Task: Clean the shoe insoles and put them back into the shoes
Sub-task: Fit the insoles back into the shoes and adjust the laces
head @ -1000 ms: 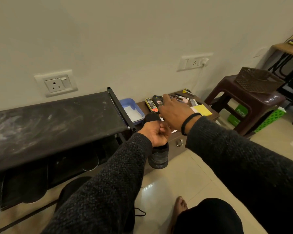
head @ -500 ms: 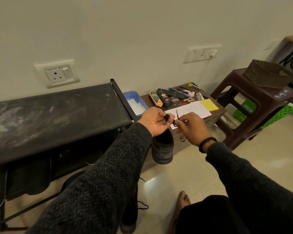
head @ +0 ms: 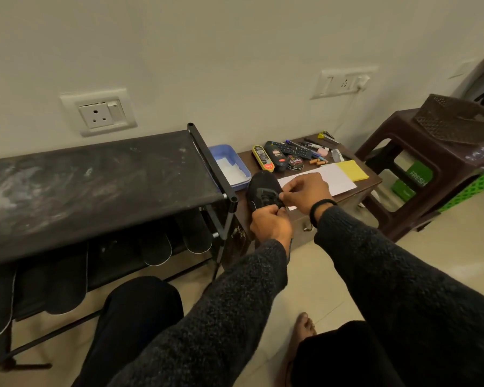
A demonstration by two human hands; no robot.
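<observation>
Gripping the black shoe (head: 264, 188) at its heel, the left hand (head: 270, 224) steadies it while the right hand (head: 308, 189) pinches its laces (head: 274, 199).

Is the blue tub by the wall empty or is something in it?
Not empty. The blue tub has something white lying across its bottom; what the white stuff is, I cannot tell.

Black shoe (head: 263, 188), blue tray (head: 229, 166), yellow pad (head: 351, 170)
</observation>
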